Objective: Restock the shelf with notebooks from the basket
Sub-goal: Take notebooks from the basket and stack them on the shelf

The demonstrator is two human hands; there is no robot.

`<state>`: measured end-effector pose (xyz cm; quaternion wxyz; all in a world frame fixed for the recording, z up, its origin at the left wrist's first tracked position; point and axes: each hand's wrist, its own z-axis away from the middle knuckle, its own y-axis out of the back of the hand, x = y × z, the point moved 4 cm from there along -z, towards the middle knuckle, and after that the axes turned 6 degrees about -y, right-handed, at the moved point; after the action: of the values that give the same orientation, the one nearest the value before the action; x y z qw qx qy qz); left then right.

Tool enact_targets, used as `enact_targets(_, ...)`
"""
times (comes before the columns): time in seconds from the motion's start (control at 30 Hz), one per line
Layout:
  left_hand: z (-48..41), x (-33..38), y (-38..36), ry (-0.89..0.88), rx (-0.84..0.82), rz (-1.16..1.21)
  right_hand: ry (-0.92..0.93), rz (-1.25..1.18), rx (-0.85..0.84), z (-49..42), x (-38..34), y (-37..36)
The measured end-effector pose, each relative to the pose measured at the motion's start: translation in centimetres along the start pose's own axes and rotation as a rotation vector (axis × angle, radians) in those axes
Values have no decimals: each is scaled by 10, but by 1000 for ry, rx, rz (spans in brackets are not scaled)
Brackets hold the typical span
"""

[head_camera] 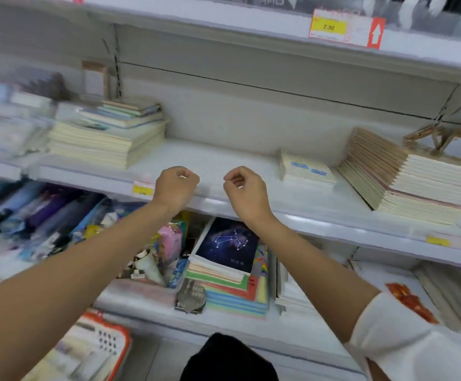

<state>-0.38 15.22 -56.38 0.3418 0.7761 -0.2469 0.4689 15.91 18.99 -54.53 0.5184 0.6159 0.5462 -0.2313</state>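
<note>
My left hand (175, 187) and my right hand (244, 189) hover side by side over the front edge of the middle shelf (224, 160), fingers curled, nothing in either. To their left on that shelf lies a tall stack of cream notebooks (108, 136). On the right lies a small pale notebook with blue marks (305, 169), and beyond it a fanned stack of notebooks (411, 177). The orange-rimmed basket (94, 345), with notebooks in it, sits on the floor at the lower left.
The upper shelf (251, 20) overhangs the middle one and carries a yellow price tag (328, 27). The lower shelf holds a dark constellation-cover notebook (228, 244) on coloured stacks, toys and rolled items. A wooden stand (441, 138) sits at the far right.
</note>
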Motion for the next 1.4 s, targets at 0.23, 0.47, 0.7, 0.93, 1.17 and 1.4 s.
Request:
enact_targets(0.23, 81, -90, 135, 247, 157, -16, -56, 54, -339, 72, -16, -136)
enact_targets(0.47, 172, -189, 231, 531, 263, -82, -181, 28, -781, 164, -8, -264)
enact_targets(0.7, 257, -278, 305, 780, 505, -114, -365, 214, -1117, 235, 65, -317)
enact_targets(0.93, 320, -354, 302, 1135, 431, 30, -362, 450, -1250, 262, 107, -349)
enact_targets(1.17, 325, -373, 277, 1197, 455, 114, -500, 452, -1224, 267, 124, -382)
enact_targets(1.4, 311, -372, 270, 1195, 430, 178, -638, 341, -1143, 257, 135, -420)
